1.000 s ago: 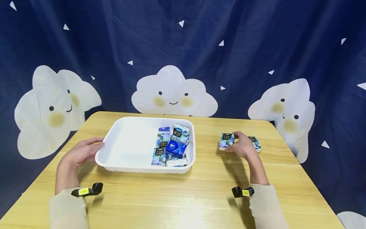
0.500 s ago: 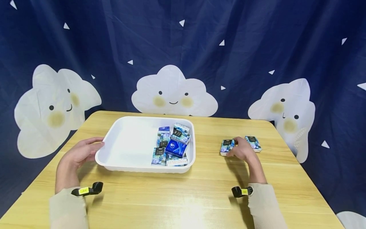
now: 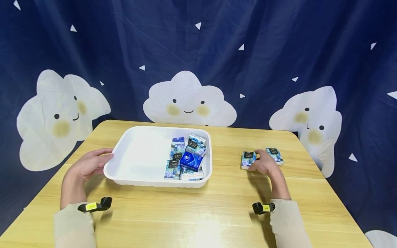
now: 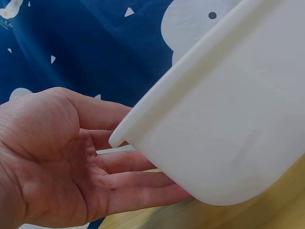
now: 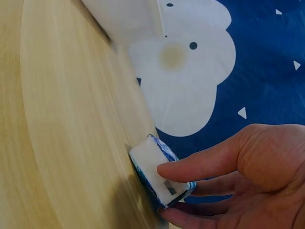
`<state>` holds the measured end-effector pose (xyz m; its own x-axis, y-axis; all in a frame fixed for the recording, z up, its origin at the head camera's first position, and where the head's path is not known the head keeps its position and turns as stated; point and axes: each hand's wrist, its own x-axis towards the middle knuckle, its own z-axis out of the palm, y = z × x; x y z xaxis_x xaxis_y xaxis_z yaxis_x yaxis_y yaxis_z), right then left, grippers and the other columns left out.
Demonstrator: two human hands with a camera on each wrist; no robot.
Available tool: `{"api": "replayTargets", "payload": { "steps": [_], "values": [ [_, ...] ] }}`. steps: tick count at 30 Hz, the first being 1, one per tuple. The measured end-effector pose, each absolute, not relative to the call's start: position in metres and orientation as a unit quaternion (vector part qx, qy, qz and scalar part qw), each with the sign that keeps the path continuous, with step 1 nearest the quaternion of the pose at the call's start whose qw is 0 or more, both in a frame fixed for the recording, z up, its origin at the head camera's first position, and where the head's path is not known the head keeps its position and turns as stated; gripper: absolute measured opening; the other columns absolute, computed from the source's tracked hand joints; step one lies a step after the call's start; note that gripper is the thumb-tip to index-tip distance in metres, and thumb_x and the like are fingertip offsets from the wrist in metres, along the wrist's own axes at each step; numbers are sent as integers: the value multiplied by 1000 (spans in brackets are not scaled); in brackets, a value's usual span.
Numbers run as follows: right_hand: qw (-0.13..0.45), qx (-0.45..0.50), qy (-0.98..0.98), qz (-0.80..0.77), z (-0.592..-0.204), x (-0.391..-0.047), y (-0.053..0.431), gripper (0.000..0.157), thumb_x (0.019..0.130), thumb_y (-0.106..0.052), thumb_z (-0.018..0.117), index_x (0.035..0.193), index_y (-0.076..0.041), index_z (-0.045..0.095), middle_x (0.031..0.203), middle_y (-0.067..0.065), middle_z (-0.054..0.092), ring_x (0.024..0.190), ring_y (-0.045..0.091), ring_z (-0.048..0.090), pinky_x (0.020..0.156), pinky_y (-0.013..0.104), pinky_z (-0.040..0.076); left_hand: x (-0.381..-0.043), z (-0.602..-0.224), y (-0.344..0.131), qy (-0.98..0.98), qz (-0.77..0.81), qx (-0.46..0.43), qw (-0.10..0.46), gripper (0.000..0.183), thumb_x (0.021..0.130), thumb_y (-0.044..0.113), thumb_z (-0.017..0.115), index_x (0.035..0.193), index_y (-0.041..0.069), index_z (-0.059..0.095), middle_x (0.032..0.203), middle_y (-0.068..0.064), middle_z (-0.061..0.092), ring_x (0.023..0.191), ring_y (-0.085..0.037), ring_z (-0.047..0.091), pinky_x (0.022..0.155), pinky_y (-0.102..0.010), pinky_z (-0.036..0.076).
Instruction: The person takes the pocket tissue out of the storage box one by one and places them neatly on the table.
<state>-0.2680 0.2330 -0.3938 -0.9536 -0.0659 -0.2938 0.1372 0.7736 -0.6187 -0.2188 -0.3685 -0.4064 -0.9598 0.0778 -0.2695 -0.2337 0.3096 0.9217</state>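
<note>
My right hand (image 3: pixel 263 163) pinches a small blue floral tissue pack (image 3: pixel 248 159) with a black label at the right of the table. In the right wrist view, the thumb lies on the pack's white side (image 5: pixel 148 160) and other fingers are behind it. Beyond that hand lies a second floral tissue pack (image 3: pixel 274 156). My left hand (image 3: pixel 88 164) is at the left end of a white plastic tray (image 3: pixel 130 182). Seen from the left wrist, its fingers (image 4: pixel 138 188) reach out nearly straight against the tray's outer wall, below the rim (image 4: pixel 157 81).
Several tissue packs lie in the tray's right half, among them a plain blue one (image 3: pixel 190 161) on top. The wooden table (image 3: pixel 173 213) reaches back to a dark blue curtain (image 3: pixel 198 51) with white clouds.
My right hand has drawn its tissue pack a little toward me, then slightly right, uncovering more of the second pack. The left hand and tray have stayed put.
</note>
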Motion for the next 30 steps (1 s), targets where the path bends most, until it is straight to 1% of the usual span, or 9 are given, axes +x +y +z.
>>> {"api": "replayTargets", "payload": {
  "steps": [5, 10, 16, 20, 22, 23, 27, 29, 30],
  "values": [
    [153, 23, 928, -338, -395, -268, 234, 87, 87, -6, 69, 157, 8, 19, 152, 38, 31, 121, 50, 52, 93, 57, 51, -219, -406, -369, 798, 584, -52, 137, 67, 107, 28, 54, 155, -7, 26, 105, 11, 69, 93, -8, 69, 82, -30, 60],
    [144, 27, 936, -320, -393, -268, 233, 88, 87, -12, 70, 156, 10, 20, 147, 39, 39, 124, 52, 51, 96, 57, 50, -219, -405, -369, 799, 583, -50, 138, 67, 107, 29, 53, 156, -7, 25, 106, 11, 69, 93, -7, 69, 82, -29, 60],
    [112, 21, 949, -294, -386, -266, 224, 82, 89, -23, 72, 154, 6, 32, 146, 37, 44, 127, 53, 49, 98, 60, 49, -219, -405, -369, 801, 580, -52, 136, 67, 107, 28, 53, 156, -7, 25, 107, 10, 68, 93, -7, 69, 82, -30, 60],
    [79, -10, 960, -268, -385, -265, 215, 71, 87, -22, 72, 147, 5, 46, 140, 34, 53, 125, 52, 53, 99, 60, 48, -219, -405, -369, 802, 579, -52, 137, 67, 107, 29, 53, 156, -8, 25, 108, 9, 68, 93, -8, 69, 82, -30, 60],
    [65, -28, 965, -253, -386, -265, 210, 65, 85, -20, 72, 141, 5, 54, 136, 31, 59, 126, 51, 53, 108, 62, 40, -219, -405, -369, 801, 580, -52, 138, 67, 107, 28, 53, 156, -8, 25, 108, 9, 68, 93, -8, 69, 82, -30, 60],
    [62, -34, 966, -248, -386, -265, 208, 63, 84, -19, 71, 139, 5, 56, 135, 30, 60, 126, 51, 54, 108, 62, 40, -219, -405, -369, 801, 580, -52, 138, 67, 107, 28, 53, 156, -8, 25, 107, 9, 68, 93, -8, 69, 82, -30, 60],
    [80, -38, 967, -239, -388, -264, 199, 59, 86, -21, 70, 138, 5, 58, 141, 28, 57, 132, 51, 49, 111, 61, 39, -219, -405, -369, 801, 580, -52, 140, 66, 107, 28, 53, 156, -7, 25, 107, 10, 68, 93, -8, 69, 82, -30, 60],
    [93, -38, 967, -233, -388, -263, 196, 59, 89, -23, 69, 139, 6, 57, 144, 29, 53, 133, 51, 48, 105, 58, 45, -219, -405, -369, 802, 579, -53, 139, 67, 107, 29, 53, 156, -7, 25, 107, 10, 68, 93, -8, 69, 82, -30, 60],
    [97, -39, 968, -228, -387, -262, 195, 58, 90, -24, 68, 139, 6, 56, 145, 29, 52, 134, 52, 47, 106, 58, 45, -219, -405, -369, 802, 578, -53, 139, 67, 107, 29, 53, 156, -7, 25, 107, 10, 68, 94, -8, 69, 82, -30, 60]
  ]
}}
